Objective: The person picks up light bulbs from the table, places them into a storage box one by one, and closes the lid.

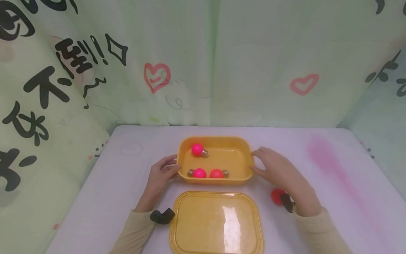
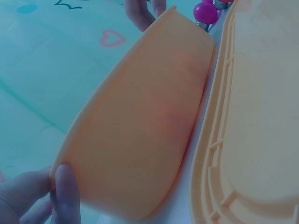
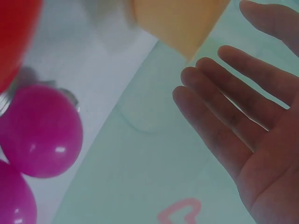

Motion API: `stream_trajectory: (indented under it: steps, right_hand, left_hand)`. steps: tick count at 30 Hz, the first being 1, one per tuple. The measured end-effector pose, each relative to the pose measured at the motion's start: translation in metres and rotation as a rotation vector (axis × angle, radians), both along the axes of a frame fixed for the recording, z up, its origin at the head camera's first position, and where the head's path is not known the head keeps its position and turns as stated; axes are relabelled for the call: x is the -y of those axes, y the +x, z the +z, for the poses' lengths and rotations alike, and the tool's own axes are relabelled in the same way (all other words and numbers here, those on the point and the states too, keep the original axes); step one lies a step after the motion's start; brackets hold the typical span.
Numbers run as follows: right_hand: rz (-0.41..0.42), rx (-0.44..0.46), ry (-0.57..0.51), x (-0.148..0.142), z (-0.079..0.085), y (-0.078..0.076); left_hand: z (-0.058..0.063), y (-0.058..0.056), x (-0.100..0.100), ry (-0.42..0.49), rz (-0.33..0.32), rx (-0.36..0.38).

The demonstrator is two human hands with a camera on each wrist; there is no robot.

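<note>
Left hand (image 1: pixel 159 174) pinches the yellow bin's (image 1: pixel 234 158) left rim, likely steadying it just beyond the lid (image 1: pixel 203 225). Walls corral three light bulbs (image 1: pixel 199 173). My right hand (image 1: pixel 280 168) is unclenched at the right rim; can't confirm contact.

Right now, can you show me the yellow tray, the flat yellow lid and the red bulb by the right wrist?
Yellow tray (image 1: pixel 233 158): head view, on its bare inside floor.
Flat yellow lid (image 1: pixel 203 222): head view, on its flat middle.
Red bulb (image 1: pixel 276 196): head view, on its round part.
</note>
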State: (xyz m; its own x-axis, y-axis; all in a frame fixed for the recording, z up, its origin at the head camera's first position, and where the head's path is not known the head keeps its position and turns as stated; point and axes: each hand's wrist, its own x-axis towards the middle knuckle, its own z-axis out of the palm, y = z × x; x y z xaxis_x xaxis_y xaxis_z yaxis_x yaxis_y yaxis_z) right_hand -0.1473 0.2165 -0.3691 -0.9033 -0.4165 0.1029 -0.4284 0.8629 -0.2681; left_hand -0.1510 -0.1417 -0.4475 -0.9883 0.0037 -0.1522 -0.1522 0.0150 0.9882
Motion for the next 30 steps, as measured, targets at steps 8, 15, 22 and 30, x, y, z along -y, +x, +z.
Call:
stream_trajectory:
  steps: [8,15,22,30]
  right_hand:
    - [-0.08,0.078,0.061,-0.009,-0.001,0.004]
    - [-0.091,0.09,0.084,-0.017,-0.006,0.008]
    - [-0.086,0.079,0.053,-0.03,-0.013,0.01]
    - [-0.098,0.069,0.047,-0.04,-0.017,0.013]
  left_hand:
    - [-0.001,-0.001,0.001,0.009,-0.008,-0.013]
    - [-0.001,0.0,0.001,0.016,-0.012,-0.017]
    - [-0.001,0.0,0.001,0.022,-0.015,-0.02]
    - [-0.001,0.0,0.001,0.002,-0.014,-0.016]
